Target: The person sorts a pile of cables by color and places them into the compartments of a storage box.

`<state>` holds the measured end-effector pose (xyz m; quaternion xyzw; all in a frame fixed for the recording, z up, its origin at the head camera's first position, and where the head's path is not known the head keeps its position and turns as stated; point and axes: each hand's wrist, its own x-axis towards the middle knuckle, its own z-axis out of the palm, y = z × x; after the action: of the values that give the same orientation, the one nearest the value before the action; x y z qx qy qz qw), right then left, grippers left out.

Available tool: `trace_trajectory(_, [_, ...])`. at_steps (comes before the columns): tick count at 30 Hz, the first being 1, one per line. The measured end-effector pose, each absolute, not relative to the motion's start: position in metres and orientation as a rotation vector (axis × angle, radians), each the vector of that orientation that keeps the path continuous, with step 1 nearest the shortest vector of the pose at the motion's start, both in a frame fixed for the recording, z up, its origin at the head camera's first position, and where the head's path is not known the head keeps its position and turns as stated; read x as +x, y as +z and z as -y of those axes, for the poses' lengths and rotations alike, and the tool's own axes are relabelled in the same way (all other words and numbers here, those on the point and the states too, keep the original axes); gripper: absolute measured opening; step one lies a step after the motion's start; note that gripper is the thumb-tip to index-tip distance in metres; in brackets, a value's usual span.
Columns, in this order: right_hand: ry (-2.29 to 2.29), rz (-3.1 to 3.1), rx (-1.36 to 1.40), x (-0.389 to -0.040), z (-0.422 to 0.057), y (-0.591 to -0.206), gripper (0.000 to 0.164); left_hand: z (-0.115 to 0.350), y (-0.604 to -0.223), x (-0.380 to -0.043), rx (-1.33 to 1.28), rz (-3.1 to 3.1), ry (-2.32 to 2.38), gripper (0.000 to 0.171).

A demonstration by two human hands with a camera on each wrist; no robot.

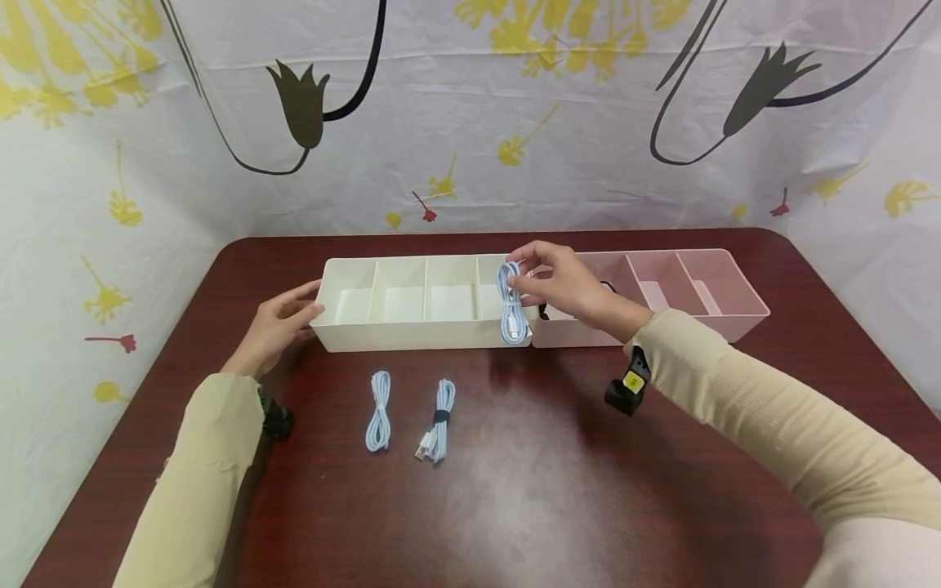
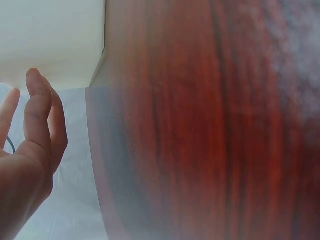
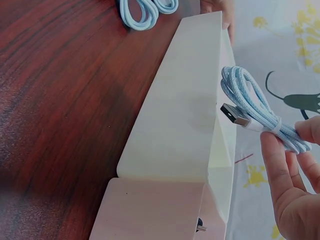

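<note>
My right hand (image 1: pixel 562 282) pinches a coiled light-blue USB cable (image 1: pixel 512 306) between thumb and fingers, above the right end of a white divided box (image 1: pixel 419 336). The right wrist view shows the cable (image 3: pixel 257 107) bundled, its metal plug (image 3: pixel 235 115) sticking out beside the loops. At the box's left end, my left hand (image 1: pixel 283 318) touches the wall with loosely bent fingers, seen from below in the left wrist view beside the box wall (image 2: pixel 50 40). Two more light-blue coiled cables lie in front: one plain coil (image 1: pixel 378 412) and one with a black strap (image 1: pixel 439 420).
A pink divided box (image 1: pixel 724 327) stands end to end with the white one. Something black (image 1: pixel 543 311) shows in its left compartment, partly behind my right hand. The dark red wooden table (image 1: pixel 515 506) reaches a patterned cloth (image 1: pixel 470 122) behind.
</note>
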<state>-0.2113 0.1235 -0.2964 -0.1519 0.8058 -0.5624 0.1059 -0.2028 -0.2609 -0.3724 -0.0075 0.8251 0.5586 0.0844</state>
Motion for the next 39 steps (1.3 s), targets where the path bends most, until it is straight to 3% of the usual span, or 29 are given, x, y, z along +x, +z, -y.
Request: trace_trajectory(39, [-1.605, -2.493, -0.341, -0.235, -0.122, -0.289, 0.030, 0.262, -0.373, -0.204, 0.004, -2.483, 1.642, 0.061])
